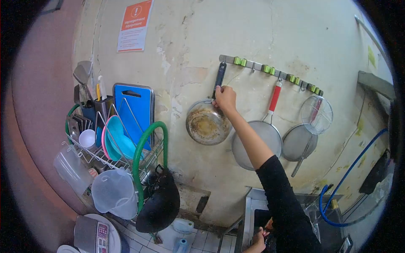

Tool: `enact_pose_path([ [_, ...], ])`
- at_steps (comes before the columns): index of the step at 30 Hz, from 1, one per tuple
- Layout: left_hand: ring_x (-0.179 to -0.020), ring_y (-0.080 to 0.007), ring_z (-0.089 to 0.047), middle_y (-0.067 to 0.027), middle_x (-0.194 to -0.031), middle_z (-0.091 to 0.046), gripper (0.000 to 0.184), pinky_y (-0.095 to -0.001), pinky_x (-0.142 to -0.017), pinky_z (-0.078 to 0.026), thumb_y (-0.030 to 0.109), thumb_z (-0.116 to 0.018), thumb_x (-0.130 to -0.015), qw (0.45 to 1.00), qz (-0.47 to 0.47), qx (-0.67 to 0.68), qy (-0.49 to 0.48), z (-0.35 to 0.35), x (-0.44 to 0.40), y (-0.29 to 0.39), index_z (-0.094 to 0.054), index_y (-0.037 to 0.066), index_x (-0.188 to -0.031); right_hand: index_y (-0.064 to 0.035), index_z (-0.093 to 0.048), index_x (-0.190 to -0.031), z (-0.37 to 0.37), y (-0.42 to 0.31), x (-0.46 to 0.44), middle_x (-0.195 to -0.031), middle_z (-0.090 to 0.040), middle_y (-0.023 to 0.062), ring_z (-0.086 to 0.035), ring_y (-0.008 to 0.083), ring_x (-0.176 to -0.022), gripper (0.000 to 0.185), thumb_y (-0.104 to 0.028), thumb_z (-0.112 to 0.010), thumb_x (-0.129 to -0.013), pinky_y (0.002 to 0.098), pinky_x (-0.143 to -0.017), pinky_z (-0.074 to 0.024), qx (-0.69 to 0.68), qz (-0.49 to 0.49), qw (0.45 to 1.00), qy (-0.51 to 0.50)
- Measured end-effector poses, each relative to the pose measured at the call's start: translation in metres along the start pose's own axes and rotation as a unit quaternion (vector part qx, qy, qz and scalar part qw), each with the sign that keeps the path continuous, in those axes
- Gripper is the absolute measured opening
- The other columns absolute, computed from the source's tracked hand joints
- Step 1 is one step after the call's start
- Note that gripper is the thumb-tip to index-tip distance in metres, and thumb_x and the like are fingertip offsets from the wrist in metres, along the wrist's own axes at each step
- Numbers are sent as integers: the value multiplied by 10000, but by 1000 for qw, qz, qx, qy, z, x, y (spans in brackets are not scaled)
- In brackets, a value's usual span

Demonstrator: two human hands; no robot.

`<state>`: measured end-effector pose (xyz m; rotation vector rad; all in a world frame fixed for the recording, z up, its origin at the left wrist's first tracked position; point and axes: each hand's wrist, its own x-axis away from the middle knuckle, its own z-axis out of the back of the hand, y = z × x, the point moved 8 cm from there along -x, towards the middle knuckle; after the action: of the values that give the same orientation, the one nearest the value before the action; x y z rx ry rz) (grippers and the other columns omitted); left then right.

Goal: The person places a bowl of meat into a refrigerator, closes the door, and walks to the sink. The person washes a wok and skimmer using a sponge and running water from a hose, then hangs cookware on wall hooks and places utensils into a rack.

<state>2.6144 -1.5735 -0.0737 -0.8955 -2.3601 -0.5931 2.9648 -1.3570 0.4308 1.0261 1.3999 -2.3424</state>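
Note:
My right hand (225, 99), at the end of a raised arm in a black sleeve, is closed around the lower handle of a frying pan (207, 125). The pan's brown-stained underside faces me, and its black handle reaches up to the left end of a metal hook rail (253, 66) on the wall. Low in the view, my left hand (259, 241) is by the sink (249, 211). Its fingers are closed, and what they hold is partly hidden behind the right sleeve, so I cannot make it out.
A sieve (257, 145) with a red handle, a smaller sieve (299, 143) and a wire skimmer (317, 114) hang to the right. A dish rack (158, 149) with a blue cutting board (134, 107), a wok (159, 204) and a green hose (136, 168) are left. A blue hose (358, 162) hangs right.

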Motion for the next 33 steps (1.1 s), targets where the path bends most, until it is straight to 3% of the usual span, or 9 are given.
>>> enact_pose_path([
  [3,-646,-163,-451,-22,-628,-448,300,-342,-596,-375,338,-443,-867,999,3,-30,-23,7,-35,-19,-515,81,-732,60,-551,-640,12,0,11,-535,-578,155,-619,261,-562,360,-267,-534,-788,346,-554,-480,-16,3,1000,-19],
  [8,-600,-175,-507,-15,-572,-405,301,-327,-760,-464,295,-467,-871,1000,-26,9,8,8,-29,-13,-482,50,-698,56,-511,-937,110,5,20,-828,-577,231,-563,385,-840,384,-278,-562,-754,416,-722,-456,226,131,956,136],
  [13,-612,-165,-515,-16,-579,-415,313,-308,-755,-466,303,-468,-868,1000,-25,-17,-2,-3,2,-2,-478,48,-687,29,-393,-1041,196,34,31,-902,-556,248,-550,426,-833,461,-300,-554,-763,461,-728,-450,339,-16,903,265],
  [14,-611,-164,-515,-17,-576,-414,323,-309,-758,-466,311,-466,-867,999,-42,9,-28,-7,-2,-3,-472,49,-678,27,-402,-1001,189,47,24,-886,-554,259,-553,425,-825,425,-306,-538,-775,461,-720,-453,356,-39,913,197],
  [15,-594,-120,-422,27,-587,-396,349,-233,-510,-252,432,-509,-823,998,-37,10,-50,-9,-4,-11,-419,152,-635,24,-412,-961,181,60,20,-869,-553,270,-556,425,-816,394,-312,-522,-787,460,-711,-456,369,-62,919,127],
  [20,-767,-93,-540,62,-589,-407,300,-224,-523,-215,392,-483,-850,997,-4,-70,18,-17,31,5,-429,161,-667,48,-420,-913,186,68,9,-778,-557,297,-552,444,-734,377,-306,-498,-810,487,-669,-441,326,18,939,103],
  [22,-594,-153,-505,-15,-577,-423,330,-304,-751,-468,303,-471,-865,999,-9,-34,36,-13,20,3,-464,57,-645,54,-417,-905,186,70,6,-762,-554,303,-550,452,-734,354,-282,-487,-819,502,-665,-435,303,40,949,72],
  [26,-773,-85,-556,61,-600,-423,326,-246,-546,-234,431,-448,-855,998,-17,-63,-8,-13,11,-5,-440,171,-660,66,-450,-860,185,64,11,-698,-551,285,-557,430,-694,355,-287,-475,-836,474,-624,-430,286,62,953,74],
  [33,-581,-167,-494,-31,-569,-426,356,-330,-735,-475,315,-523,-837,998,-13,-60,33,-11,15,2,-444,57,-605,65,-513,-780,177,59,5,-747,-558,291,-547,436,-742,402,-331,-465,-828,457,-666,-426,171,12,983,64],
])
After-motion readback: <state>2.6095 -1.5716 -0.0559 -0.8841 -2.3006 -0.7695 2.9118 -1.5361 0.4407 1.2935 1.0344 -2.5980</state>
